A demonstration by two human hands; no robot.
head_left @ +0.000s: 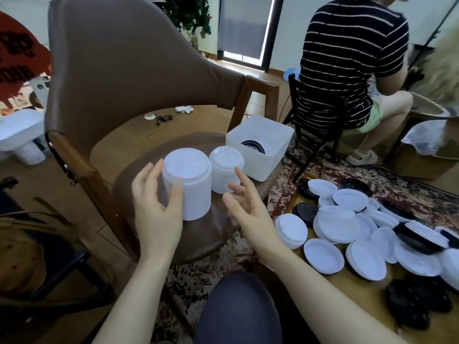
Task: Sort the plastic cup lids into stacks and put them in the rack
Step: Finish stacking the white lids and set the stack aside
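Plainly, we use the chair as our bench: its brown seat sits at a handy height in front of us, so sorted lids can be built up there while the loose ones wait on the floor to our right.

At the seat's far right corner stands the bin, white and translucent, which we take for the rack; a black lid lies at its bottom, likely the start of the dark sort.

On the board at our right, the loose pile spreads out: flat white lids overlapping, black ones mixed in. By our judgement most of the work remains.

Near the seat's middle stands the tall stack, white and nested into a smooth column. Our left hand cups its near left side, fingers curved around the wall and thumb on the front, probably to square it or lift it toward the bin.

Just right of it, touching or nearly so, is the short stack, ribbed at the sides with a raised top. Our right hand hovers beside it, fingers spread and relaxed, gripping nothing.
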